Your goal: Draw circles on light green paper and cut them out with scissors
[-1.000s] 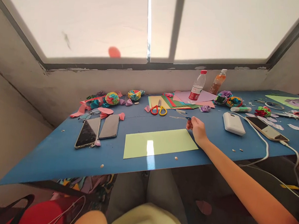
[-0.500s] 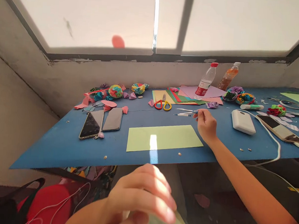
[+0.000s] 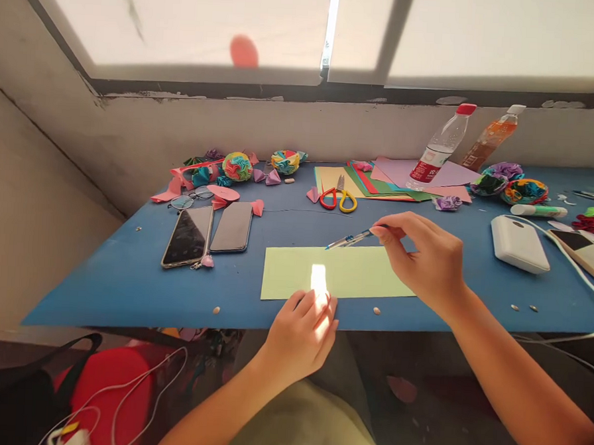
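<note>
A pale green paper strip (image 3: 284,268) lies lengthwise near the front edge of the table, with a bright patch of sunlight on it. My left hand (image 3: 304,332) rests at its near edge, fingers slightly bent and apart, holding nothing. Above the strip's right part, my right hand (image 3: 419,262) pinches what looks like a slim drawing compass (image 3: 350,240). Its legs lie close together, and its blue tip points down left near the strip's far edge. I cannot tell whether the tip touches the paper.
Scissors (image 3: 339,195) lie behind the strip, near stacked coloured paper (image 3: 334,176). Two phones (image 3: 189,235) and glasses (image 3: 182,202) are on the left. A white power bank (image 3: 519,244) with a cable sits right. Bottles (image 3: 437,150) and paper flowers (image 3: 238,167) stand along the wall.
My left hand has come down from close to the camera onto the strip's near edge. My right hand has brought the compass left and nearer, its legs now closer together. The view has shifted.
</note>
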Demonstrator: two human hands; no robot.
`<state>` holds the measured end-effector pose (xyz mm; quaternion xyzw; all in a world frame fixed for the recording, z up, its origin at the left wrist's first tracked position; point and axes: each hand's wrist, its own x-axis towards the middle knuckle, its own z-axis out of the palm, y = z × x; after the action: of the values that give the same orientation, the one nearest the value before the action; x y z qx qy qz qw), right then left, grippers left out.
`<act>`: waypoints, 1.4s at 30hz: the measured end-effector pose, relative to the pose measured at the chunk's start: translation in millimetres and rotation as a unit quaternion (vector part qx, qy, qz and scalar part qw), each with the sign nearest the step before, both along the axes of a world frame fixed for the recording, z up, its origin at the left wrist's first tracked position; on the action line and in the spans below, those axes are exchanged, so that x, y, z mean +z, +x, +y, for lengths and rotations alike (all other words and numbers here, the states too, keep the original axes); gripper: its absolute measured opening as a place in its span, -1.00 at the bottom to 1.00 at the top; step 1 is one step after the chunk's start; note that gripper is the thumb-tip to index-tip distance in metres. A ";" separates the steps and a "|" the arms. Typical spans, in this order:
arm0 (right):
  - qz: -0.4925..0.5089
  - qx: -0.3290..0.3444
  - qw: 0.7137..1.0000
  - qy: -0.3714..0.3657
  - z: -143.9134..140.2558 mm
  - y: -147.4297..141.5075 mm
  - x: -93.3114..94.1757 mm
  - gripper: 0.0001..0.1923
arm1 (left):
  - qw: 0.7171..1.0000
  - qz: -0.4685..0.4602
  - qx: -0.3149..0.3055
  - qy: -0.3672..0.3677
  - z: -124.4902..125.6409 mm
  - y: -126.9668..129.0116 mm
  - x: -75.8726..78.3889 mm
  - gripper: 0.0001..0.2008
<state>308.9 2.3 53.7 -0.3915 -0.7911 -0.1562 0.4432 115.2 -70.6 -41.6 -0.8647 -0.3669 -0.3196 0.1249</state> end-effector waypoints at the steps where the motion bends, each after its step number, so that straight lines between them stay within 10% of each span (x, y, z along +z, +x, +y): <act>1: -0.005 0.003 1.000 -0.008 0.2 -3.2 -0.5 -0.85 | 1.000 -0.003 0.000 0.001 -0.2 0.0 -1.3 -0.66; 42: -0.094 0.121 0.982 -0.110 21.8 -31.7 -3.3 -0.81 | 0.999 -0.036 0.013 0.006 -0.5 0.4 -12.2 -0.61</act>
<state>277.2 24.1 50.4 -0.3231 -0.8832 -0.0499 0.3363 115.6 -71.2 -53.8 -0.8469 -0.3804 -0.3511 0.1213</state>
